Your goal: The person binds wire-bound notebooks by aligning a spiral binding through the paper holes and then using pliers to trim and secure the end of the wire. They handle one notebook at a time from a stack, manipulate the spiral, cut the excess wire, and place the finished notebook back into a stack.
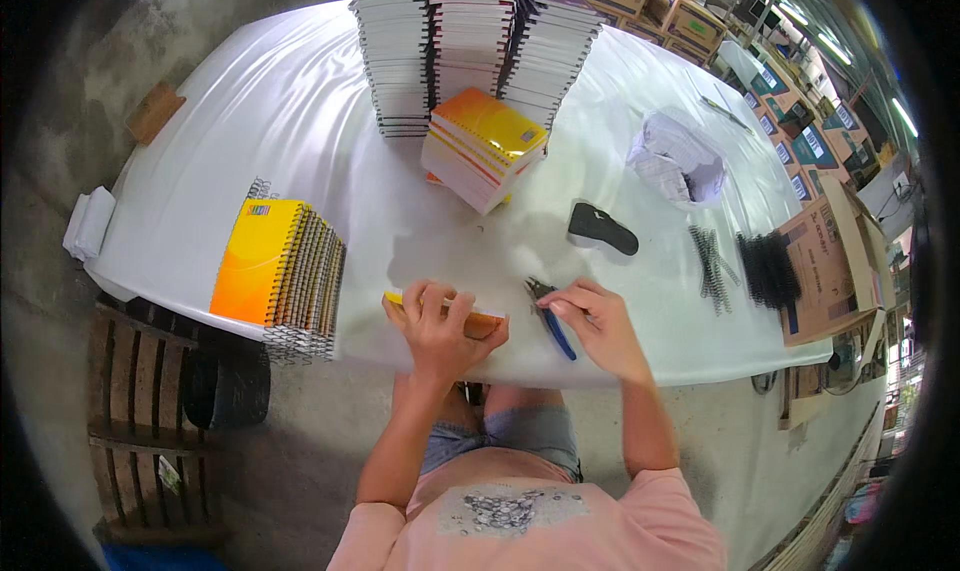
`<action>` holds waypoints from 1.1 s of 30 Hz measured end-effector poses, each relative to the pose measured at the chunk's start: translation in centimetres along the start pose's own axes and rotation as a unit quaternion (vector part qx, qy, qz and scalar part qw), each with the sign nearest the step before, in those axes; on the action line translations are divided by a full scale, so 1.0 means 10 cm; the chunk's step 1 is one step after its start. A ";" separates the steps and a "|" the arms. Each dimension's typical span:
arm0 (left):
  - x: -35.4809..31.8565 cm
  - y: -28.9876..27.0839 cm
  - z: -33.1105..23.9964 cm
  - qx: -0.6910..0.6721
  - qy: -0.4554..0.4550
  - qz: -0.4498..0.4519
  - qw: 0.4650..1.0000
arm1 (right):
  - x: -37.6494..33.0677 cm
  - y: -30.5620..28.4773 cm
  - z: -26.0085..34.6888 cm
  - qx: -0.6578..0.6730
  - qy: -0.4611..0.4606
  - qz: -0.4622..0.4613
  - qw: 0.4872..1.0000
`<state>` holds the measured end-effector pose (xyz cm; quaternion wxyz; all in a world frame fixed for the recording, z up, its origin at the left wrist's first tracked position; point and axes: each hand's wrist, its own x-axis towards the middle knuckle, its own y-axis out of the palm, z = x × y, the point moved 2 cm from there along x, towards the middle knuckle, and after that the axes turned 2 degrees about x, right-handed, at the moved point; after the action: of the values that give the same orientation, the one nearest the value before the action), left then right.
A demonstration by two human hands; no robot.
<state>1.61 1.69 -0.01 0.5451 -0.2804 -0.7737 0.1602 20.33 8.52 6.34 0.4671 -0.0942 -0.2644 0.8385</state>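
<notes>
My left hand (438, 329) grips a thin yellow-and-orange notebook (484, 322), held on edge at the near rim of the white table (300, 111). My right hand (598, 323) rests on the table just to its right, fingers on blue-handled pliers (552, 321) that lie flat. A short pile of yellow spiral notebooks (484, 143) sits beyond my hands at the table's middle. A finished stack of bound notebooks (282, 276) stands at the near left edge.
Three tall notebook stacks (470, 41) line the far side. A black tool (602, 228), crumpled plastic wrap (678, 159), loose black spiral coils (712, 261) and a coil bundle (768, 268) lie right. Cardboard boxes (835, 256) crowd the right; a wooden crate (135, 411) stands below left.
</notes>
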 end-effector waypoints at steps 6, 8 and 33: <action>0.02 0.04 -0.05 0.000 0.009 -0.009 1.000 | 0.06 0.30 -0.13 0.044 -0.047 -0.074 0.995; -0.01 0.05 -0.01 -0.004 0.008 -0.008 1.000 | 0.08 0.34 -0.10 0.006 -0.053 -0.066 0.996; 0.04 -0.01 0.07 0.001 0.047 0.039 0.998 | 0.20 0.21 -0.14 -0.077 -0.102 0.153 0.980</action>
<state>0.79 1.93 0.11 0.5743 -0.3167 -0.7359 0.1686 18.24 9.75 4.24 0.2958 -0.0832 -0.3566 0.8823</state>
